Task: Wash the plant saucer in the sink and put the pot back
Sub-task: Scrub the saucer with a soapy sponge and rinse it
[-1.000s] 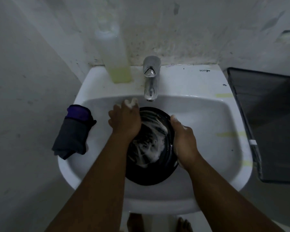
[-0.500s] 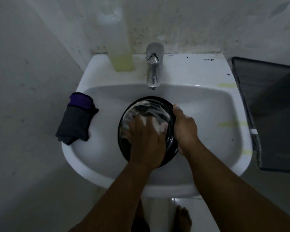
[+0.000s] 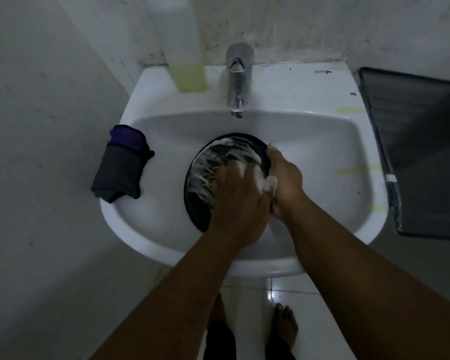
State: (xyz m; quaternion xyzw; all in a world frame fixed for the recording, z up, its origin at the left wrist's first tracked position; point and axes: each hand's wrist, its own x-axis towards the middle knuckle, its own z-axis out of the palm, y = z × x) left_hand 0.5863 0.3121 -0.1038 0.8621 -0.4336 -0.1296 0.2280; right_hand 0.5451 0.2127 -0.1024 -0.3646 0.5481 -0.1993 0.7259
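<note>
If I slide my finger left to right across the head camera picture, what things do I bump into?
Grey and purple cloth → black soapy saucer → right hand gripping its rim → dark tray.

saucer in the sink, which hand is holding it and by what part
The right hand grips the black saucer by its right rim. The left hand rubs its soapy inside.

small dark "TOTO" brand mark, upside down, on white sink (image 3: 296, 81) rim
</note>
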